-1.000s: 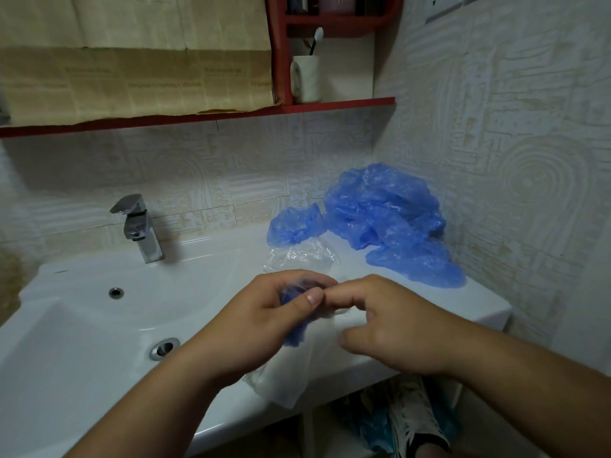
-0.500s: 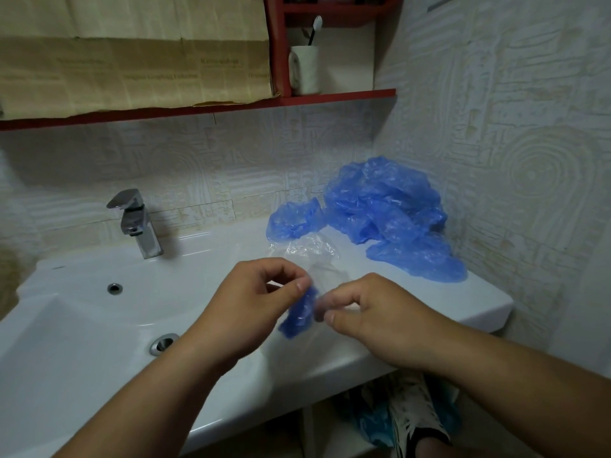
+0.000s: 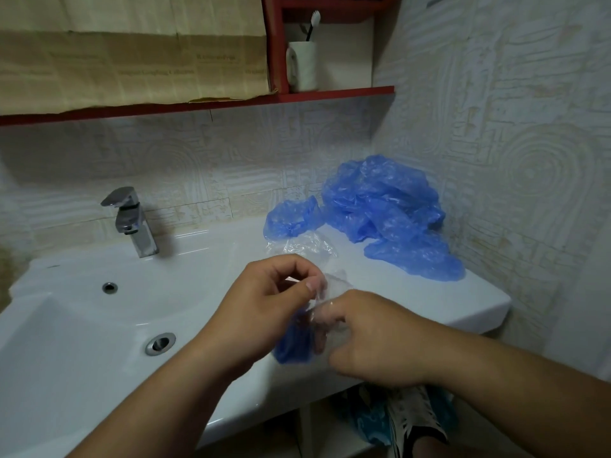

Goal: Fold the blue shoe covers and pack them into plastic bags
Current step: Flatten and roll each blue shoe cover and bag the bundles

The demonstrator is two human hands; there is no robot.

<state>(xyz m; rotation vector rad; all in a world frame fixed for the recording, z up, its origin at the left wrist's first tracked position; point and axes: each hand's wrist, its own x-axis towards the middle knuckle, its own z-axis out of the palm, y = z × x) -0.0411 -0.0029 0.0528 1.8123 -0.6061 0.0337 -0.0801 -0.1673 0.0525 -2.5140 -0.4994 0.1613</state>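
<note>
Basin worktop [image 3: 429, 302] carries the loose pile of shoe covers [image 3: 380, 206] against the wall, within reach, likely stock awaiting folding. Left hand [image 3: 261, 312]: grip pinches the plastic bag [image 3: 334, 285] at its mouth, apparently to hold it open. Right hand [image 3: 377, 342]: grip curled round the folded shoe cover [image 3: 292, 345], seemingly seating it low in the bag.

A glossy, smooth white sink [image 3: 82, 325] bore a shiny metal tap [image 3: 132, 223] at its far edge, thin, crinkled blue plastic shoe covers [image 3: 390, 206] at its far right corner, and a clear, wrinkled plastic bag [image 3: 335, 287] above its front edge, before matt, rough embossed wall tiles [image 3: 529, 160].
</note>
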